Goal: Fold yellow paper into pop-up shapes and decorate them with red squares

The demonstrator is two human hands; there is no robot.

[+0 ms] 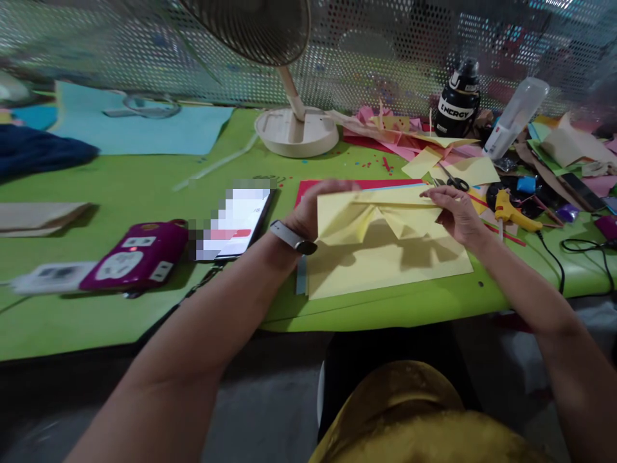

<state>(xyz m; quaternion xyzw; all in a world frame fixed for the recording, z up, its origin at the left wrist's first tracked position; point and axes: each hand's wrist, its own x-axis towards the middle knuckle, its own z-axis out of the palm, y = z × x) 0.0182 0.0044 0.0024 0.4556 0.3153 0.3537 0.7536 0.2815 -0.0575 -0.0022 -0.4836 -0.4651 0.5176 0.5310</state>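
A folded piece of pale yellow paper (337,212), with a pleat flaring open in its middle, is held up between my two hands. My left hand (313,204) grips its left end, the fingers partly hidden behind the paper. At the right end, my right hand (456,209) pinches the upper edge between thumb and fingers. Directly below lies a flat yellow sheet (385,273), shaded by the raised paper. Red paper (307,188) and light blue paper (301,276) stick out from underneath it.
Left of my hands lie a phone (236,222) and a purple power strip (139,254). A fan (296,138) stands behind. To the right are scissors (456,180), a yellow glue gun (515,215), a black bottle (457,99), a clear bottle (515,119) and paper scraps.
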